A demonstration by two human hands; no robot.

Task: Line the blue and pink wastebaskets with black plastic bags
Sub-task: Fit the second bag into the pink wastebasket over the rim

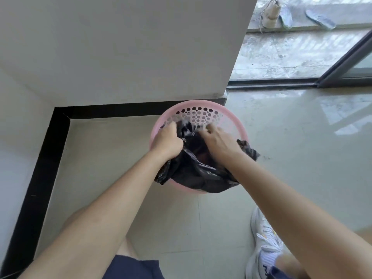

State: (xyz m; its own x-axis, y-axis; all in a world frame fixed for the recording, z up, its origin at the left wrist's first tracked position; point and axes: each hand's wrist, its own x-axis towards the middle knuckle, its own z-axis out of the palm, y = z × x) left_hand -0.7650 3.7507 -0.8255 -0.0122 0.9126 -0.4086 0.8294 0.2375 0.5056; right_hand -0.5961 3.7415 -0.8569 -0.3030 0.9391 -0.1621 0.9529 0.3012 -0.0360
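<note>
A pink wastebasket (231,121) with round holes in its wall stands on the tiled floor by a wall corner. A black plastic bag (197,174) lies crumpled inside it and hangs over the near rim and the right rim. My left hand (167,139) is closed in a fist on the bag's left edge, over the basket's left rim. My right hand (217,137) reaches into the basket's mouth with its fingers on the bag; its fingertips are blurred. No blue wastebasket is in view.
A white wall (120,47) with a black baseboard (40,168) runs behind and left of the basket. A sliding door track (281,83) and a wet balcony floor lie at the upper right. My white shoe (265,244) rests on the floor at the lower right.
</note>
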